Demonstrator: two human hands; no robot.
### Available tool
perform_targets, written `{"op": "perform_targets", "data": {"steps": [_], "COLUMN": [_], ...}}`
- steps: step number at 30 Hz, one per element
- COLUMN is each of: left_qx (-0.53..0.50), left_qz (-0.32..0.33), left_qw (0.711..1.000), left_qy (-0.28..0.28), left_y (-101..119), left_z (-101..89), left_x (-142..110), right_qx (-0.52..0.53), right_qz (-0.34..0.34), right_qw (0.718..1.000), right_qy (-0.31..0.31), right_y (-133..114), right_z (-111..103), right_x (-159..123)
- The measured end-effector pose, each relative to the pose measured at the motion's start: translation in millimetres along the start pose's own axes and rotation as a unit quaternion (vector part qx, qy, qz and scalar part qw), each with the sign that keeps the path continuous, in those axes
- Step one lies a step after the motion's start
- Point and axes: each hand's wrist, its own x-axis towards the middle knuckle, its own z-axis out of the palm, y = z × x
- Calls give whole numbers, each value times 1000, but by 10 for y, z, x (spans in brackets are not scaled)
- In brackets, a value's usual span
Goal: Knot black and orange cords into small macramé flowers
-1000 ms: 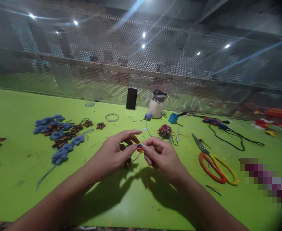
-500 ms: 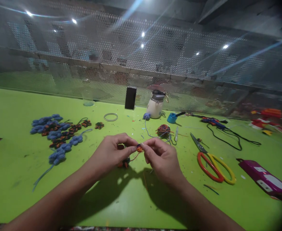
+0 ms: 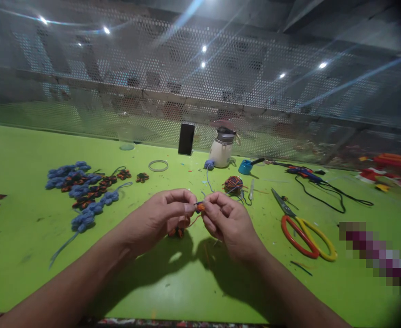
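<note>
Above the middle of the green table (image 3: 166, 291), my left hand (image 3: 168, 212) and my right hand (image 3: 230, 223) face each other, fingers pinched. Between their fingertips is a small piece of orange and dark blue yarn (image 3: 200, 207), gripped from both sides. A thin orange strand runs down from it. Just under my left hand hangs or lies a dark and orange crocheted flower (image 3: 176, 232), partly hidden by the fingers. Behind my right hand sits a multicoloured yarn ball (image 3: 233, 184) with loose strands.
Blue crocheted flowers (image 3: 84, 218) and dark-orange ones (image 3: 141, 177) lie at left. Scissors (image 3: 299, 237) with red and yellow handles lie at right. Farther back are a grey ring (image 3: 158, 166), a phone (image 3: 186, 139), a white bottle (image 3: 221, 152), a blue pot (image 3: 245, 167) and a glue gun (image 3: 305, 173).
My fingers have shifted slightly around the yarn piece, and more of its orange part shows. Both hands stay in nearly the same place. The whole view has moved a little.
</note>
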Motion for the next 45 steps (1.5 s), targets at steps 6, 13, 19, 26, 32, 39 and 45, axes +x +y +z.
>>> {"op": "perform_targets", "data": {"steps": [6,13,19,26,32,39,45], "left_qx": [-21,-17,-33,-55,-102,-76,-38], "left_qz": [22,39,34,10,-9,-4,13], "left_qw": [999,995,993,993,991,991,991], "left_qy": [17,89,110,99,85,107,131], "left_y": [-29,-53,-87,-116,-104,-95,-88], "left_z": [-35,-45,-49,-42,-38,-38,-32], "left_x": [35,97,102,112,124,113,127], "right_qx": [82,88,61,-44,-84,-97,-108], "right_qz": [26,47,61,-15,-29,31,17], "right_qw": [996,995,996,999,996,995,993], "right_qy": [-15,-20,-6,28,33,7,-34], "right_y": [-21,-40,-19,24,46,-1,-46], "right_z": [-16,-1,-8,-15,-7,-93,-141], "right_x": [-8,-8,16,35,42,72,78]}}
